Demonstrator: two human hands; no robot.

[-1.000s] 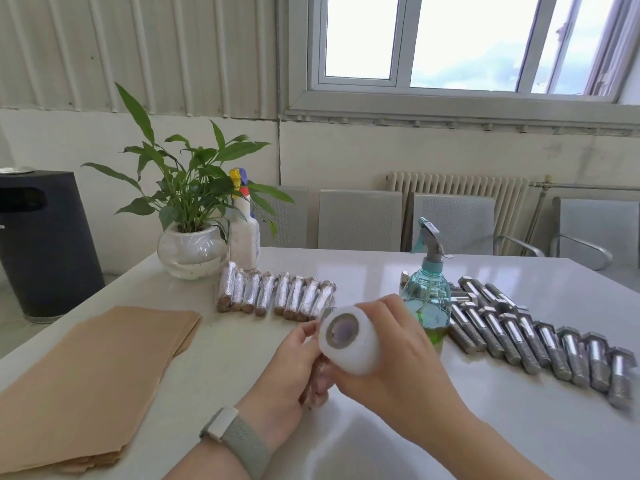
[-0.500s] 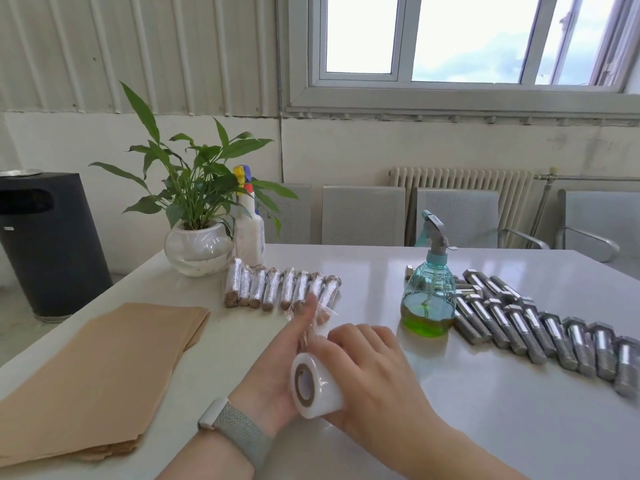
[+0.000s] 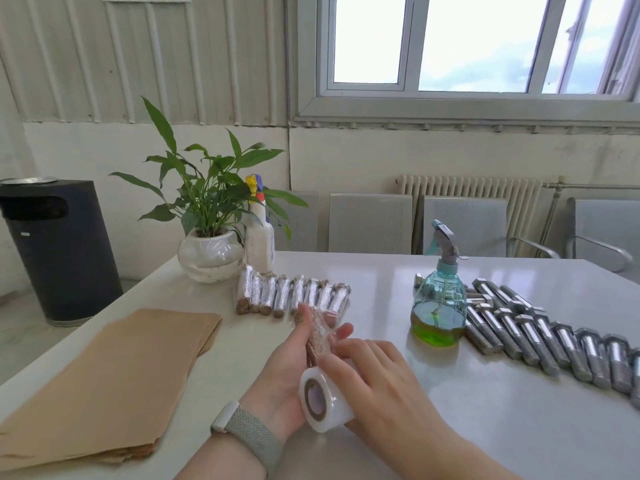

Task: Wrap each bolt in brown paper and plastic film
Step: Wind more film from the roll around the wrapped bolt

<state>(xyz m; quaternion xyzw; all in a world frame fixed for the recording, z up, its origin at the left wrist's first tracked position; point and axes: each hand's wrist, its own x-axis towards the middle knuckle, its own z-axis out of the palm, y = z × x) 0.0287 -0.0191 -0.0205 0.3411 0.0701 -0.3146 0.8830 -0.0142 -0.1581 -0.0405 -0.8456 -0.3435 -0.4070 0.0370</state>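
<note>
Film roll (image 3: 323,400), lowered since a second ago, in right hand (image 3: 377,382) grip; left hand (image 3: 294,358) grasps paper-wrapped bolt (image 3: 318,336); film apparently partway wound.

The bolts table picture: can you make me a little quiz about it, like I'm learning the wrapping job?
1. True or false: the left hand holds the brown-paper-wrapped bolt.
2. What does the right hand hold? A) clear spray bottle with green liquid B) white roll of plastic film C) stack of brown paper sheets
3. Fill in: the row of finished film-wrapped bolts lies in front of the potted green ____.

Key: 1 true; 2 B; 3 plant. The bare steel bolts wait to the right of the spray bottle.
</note>
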